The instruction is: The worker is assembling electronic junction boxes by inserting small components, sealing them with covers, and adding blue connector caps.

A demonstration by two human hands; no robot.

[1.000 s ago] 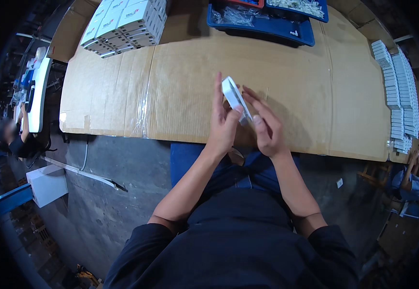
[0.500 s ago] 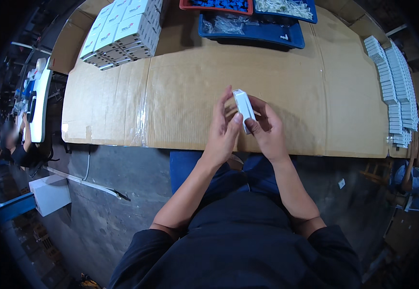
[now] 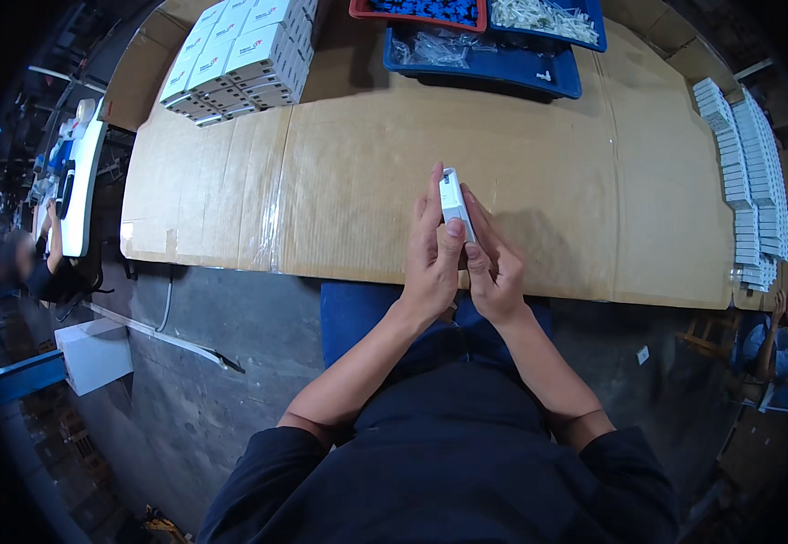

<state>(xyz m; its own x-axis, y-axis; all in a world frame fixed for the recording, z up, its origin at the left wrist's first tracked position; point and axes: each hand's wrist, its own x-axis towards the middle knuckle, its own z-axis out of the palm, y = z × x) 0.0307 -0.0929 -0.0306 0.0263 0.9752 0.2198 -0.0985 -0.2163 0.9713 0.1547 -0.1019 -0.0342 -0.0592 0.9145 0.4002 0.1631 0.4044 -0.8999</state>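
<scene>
A small, slim white box [image 3: 451, 195] stands tilted between my two hands, over the near part of the cardboard-covered table [image 3: 358, 172]. My left hand [image 3: 428, 263] grips its left side, fingers stretched up along it and thumb on the near face. From the right, my right hand [image 3: 496, 272] closes on the box, its thumb near the lower end and its fingers behind. The top end of the box faces up and shows a small dark mark. My palms hide most of the lower end.
White boxes [image 3: 249, 59] are piled at the far left, with more white box stacks [image 3: 743, 181] along the right edge. At the back sit a red tray [image 3: 385, 18] of blue parts, a blue tray [image 3: 503, 86] with clear plastic pieces, and another of white parts. Co-workers are at both sides.
The box has turned a little more upright, and its top end now looks flat where a raised edge showed before. My right fingers have drawn together and moved closer to the box.
</scene>
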